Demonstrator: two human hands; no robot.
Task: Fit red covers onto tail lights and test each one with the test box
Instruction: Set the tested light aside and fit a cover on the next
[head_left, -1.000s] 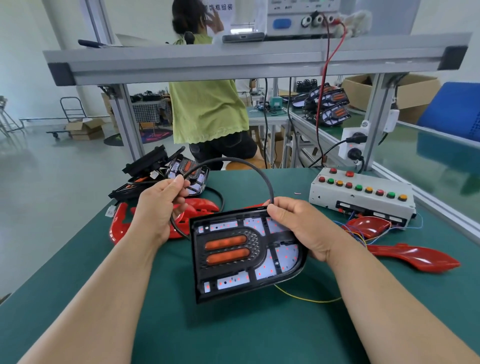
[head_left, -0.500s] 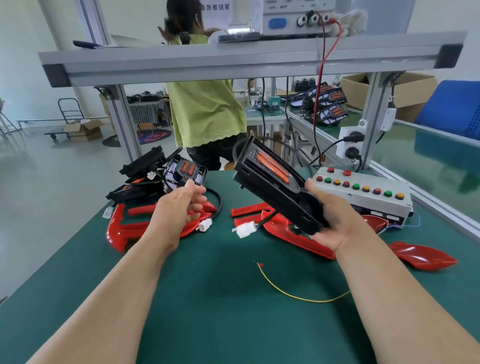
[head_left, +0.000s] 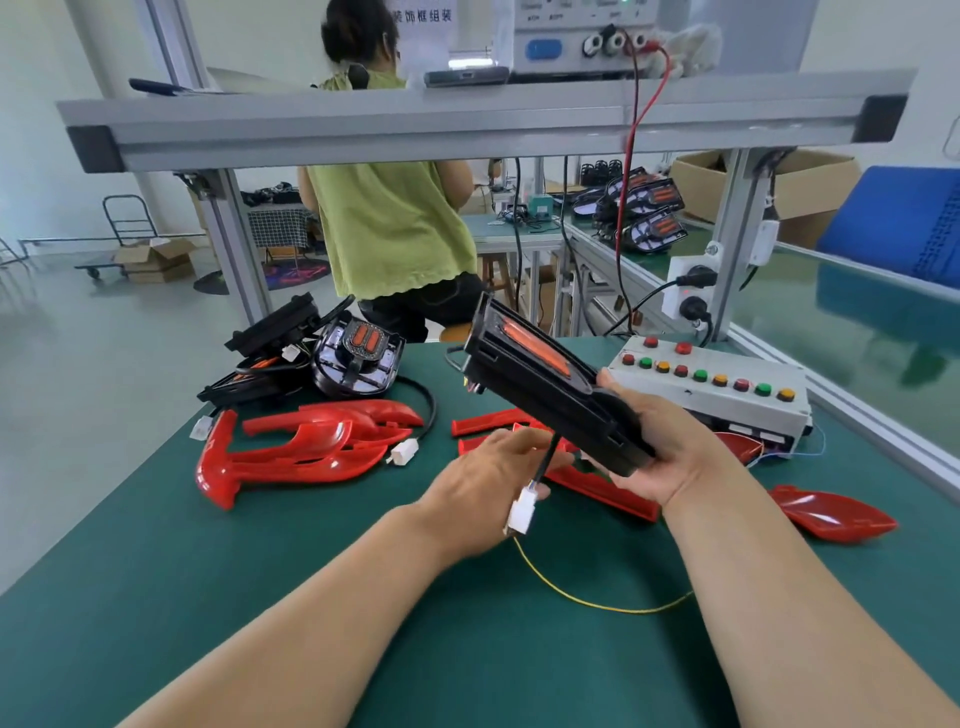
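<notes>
The tail light (head_left: 545, 384) is up in the air over the middle of the tabletop (head_left: 260, 597), tilted, no cover on it. The right hand (head_left: 670, 452) is wrapped round its near end and the left hand (head_left: 483, 483) is just under it by the dangling cable (head_left: 548, 457) and white connector (head_left: 521, 512), can't tell if those fingers pinch the cable. Looks like the cover-fitting step, so next probably means laying it flat and grabbing the red cover (head_left: 613, 493) right below. Near half of the tabletop is open bar a loose yellow wire (head_left: 597, 603); the test box (head_left: 727, 384) hugs the far right edge and spare tail lights (head_left: 358, 358) crowd the far left corner.
</notes>
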